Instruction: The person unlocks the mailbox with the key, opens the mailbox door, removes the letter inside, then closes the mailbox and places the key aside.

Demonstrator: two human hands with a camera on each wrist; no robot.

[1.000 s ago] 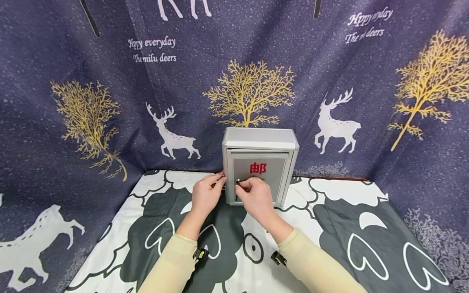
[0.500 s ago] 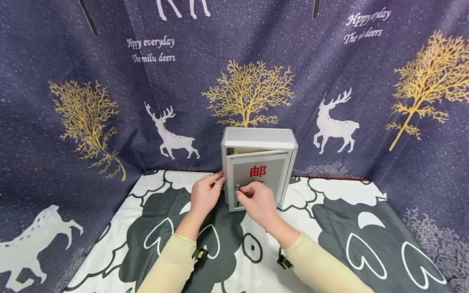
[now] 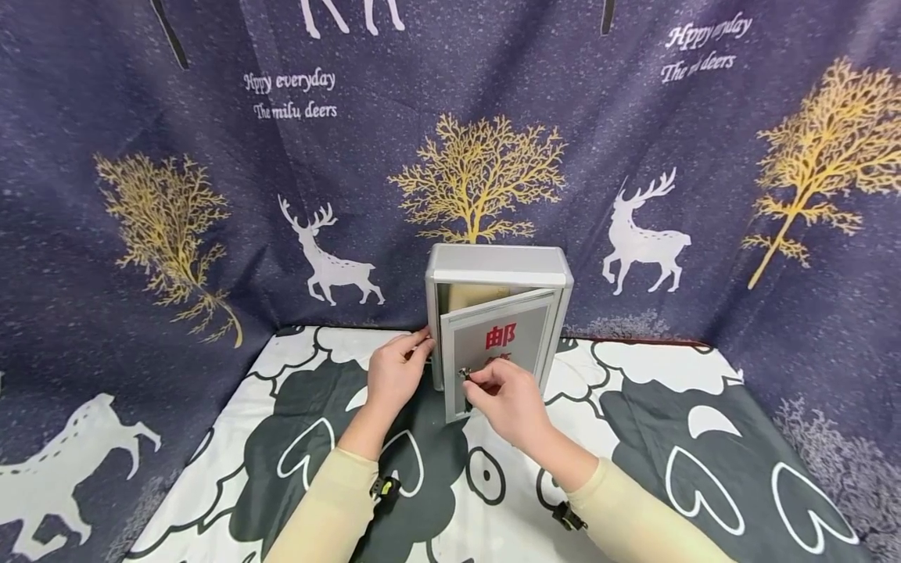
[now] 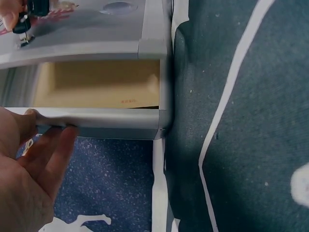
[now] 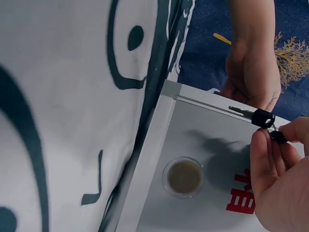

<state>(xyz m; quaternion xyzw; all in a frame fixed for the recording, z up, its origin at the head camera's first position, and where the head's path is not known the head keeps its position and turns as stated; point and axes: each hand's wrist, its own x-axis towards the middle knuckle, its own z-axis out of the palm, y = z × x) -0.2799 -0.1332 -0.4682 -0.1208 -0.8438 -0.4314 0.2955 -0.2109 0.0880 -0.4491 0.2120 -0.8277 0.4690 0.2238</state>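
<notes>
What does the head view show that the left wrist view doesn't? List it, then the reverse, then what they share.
Head only: sleeves, the top of the mailbox and white lettering on the backdrop.
Left wrist only: a round window in the door and small red marks on the tan item inside.
Both: the mailbox, its door ajar, the tan item, the left hand gripping the mailbox's edge, and the right hand with a key, cut off in the left wrist view.

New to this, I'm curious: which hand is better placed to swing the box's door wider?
Probably the right hand: it pinches a key at the lock of the door; the left hand grips the side of the box.
</notes>
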